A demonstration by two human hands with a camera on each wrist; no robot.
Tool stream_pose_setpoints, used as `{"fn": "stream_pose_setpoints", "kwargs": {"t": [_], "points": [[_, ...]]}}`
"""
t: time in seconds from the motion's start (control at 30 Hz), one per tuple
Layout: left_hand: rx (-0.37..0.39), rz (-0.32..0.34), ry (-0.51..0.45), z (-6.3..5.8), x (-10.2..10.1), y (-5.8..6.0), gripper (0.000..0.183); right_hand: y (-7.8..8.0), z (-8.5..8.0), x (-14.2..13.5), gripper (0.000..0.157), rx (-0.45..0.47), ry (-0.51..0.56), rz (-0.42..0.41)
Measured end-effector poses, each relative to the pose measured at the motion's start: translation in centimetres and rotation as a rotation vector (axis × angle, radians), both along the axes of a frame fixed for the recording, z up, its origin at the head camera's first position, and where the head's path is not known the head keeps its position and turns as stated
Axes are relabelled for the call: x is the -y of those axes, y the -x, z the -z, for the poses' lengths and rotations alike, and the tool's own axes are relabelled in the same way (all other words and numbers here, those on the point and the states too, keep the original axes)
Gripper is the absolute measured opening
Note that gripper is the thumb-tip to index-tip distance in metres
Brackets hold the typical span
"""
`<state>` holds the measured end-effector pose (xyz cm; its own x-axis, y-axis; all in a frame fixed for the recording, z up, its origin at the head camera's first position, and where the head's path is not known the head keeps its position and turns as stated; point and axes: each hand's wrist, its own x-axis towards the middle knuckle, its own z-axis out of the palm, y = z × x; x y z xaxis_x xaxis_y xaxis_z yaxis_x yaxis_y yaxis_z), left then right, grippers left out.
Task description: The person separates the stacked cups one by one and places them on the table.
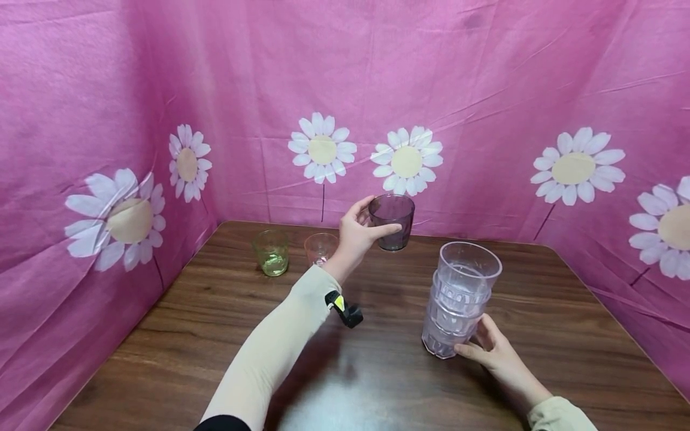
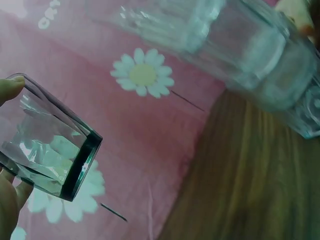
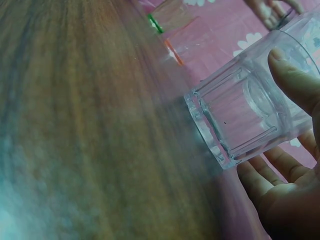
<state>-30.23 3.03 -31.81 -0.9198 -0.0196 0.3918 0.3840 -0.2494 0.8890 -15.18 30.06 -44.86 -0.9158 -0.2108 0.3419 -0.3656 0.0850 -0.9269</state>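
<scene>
Between its thumb and fingers, my left hand (image 1: pixel 354 237) grips a dark, see-through tumbler (image 1: pixel 398 238) above the back of the table. The tumbler is upright with its mouth facing up, and in the left wrist view its thick dark base (image 2: pixel 82 165) shows. On the right, a tall stack of clear plastic cups (image 1: pixel 457 302) stands slightly tilted, one cup nested in another. My right hand (image 1: pixel 498 354) holds this stack low down, thumb on the near side, fingers round the back. The right wrist view shows the thumb (image 3: pixel 292 75) against the clear wall.
A green see-through glass (image 1: pixel 273 258) stands at the back left of the brown wooden table (image 1: pixel 205 335). Beside it is an orange-rimmed clear glass (image 1: pixel 319 245), partly hidden by my left wrist. Pink cloth (image 1: pixel 463 72) with white daisies closes off the back and sides.
</scene>
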Motion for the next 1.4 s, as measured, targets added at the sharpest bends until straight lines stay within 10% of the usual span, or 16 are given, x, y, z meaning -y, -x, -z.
{"fn": "stream_pose_setpoints", "kwargs": {"t": [0.87,1.4], "points": [[0.139,-0.099,0.191,9.4,-0.1,0.9,0.084,0.0,-0.1,0.2,0.071,0.003,0.012,-0.002],[0.163,-0.095,0.251,10.9,0.3,1.0,0.085,-0.1,-0.1,0.1,0.072,0.000,0.011,0.008]]}}
